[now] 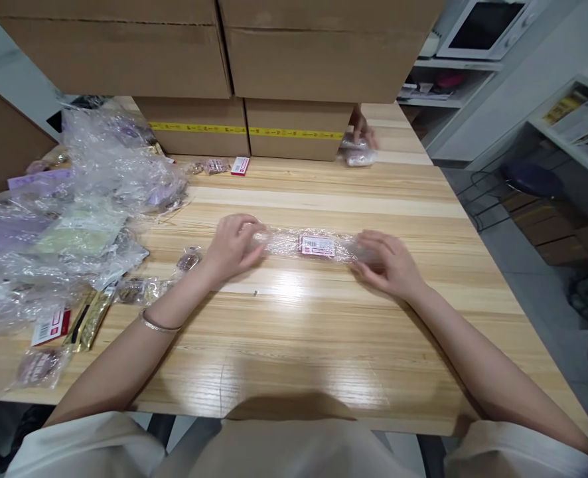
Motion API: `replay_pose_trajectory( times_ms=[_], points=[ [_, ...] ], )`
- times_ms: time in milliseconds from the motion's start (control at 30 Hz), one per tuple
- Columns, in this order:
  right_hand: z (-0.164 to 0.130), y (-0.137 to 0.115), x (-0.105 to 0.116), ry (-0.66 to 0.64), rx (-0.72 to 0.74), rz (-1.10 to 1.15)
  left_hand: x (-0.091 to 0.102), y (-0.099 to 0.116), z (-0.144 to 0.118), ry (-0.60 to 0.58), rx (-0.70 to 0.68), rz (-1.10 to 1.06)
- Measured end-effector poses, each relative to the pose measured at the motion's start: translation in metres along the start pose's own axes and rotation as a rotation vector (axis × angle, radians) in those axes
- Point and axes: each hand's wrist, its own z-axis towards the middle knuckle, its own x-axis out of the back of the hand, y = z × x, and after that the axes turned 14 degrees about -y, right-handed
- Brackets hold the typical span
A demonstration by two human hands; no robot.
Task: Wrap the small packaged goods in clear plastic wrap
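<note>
Clear plastic packet (314, 245) with a pink label lies flat on the wooden table (298, 345), stretched between both hands — left hand (231, 245) pinches its left end, right hand (388, 262) closed on its right end. Contents blurred, possibly small trinkets. Pile of clear bags (75, 199) sits well left.

Clear bag (294, 243), pink label (316, 245)

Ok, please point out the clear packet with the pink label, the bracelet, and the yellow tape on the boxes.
clear packet (316, 245): head view, on its pink label, between both hands.
bracelet (158, 324): head view, on the band at the left wrist.
yellow tape (294, 133): head view, on the strip across the lower right box.
</note>
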Motion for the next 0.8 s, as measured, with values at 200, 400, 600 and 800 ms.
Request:
replay_pose_trajectory(
  times_ms=[200, 400, 600, 800],
  points=[
    [0.002, 0.006, -0.005, -0.136, 0.103, 0.162, -0.003, -0.012, 0.001, -0.265, -0.173, -0.153],
    [0.012, 0.004, -0.012, -0.007, -0.214, 0.281, -0.004, -0.009, 0.017, -0.182, 0.032, -0.354],
    [0.022, 0.004, -0.016, 0.002, -0.515, 0.176, -0.010, -0.007, 0.021, -0.234, 0.184, -0.119],
    [0.017, -0.012, -0.007, 0.212, -0.385, -0.143, -0.002, 0.032, 0.003, 0.055, 0.119, 0.051]
  ],
)
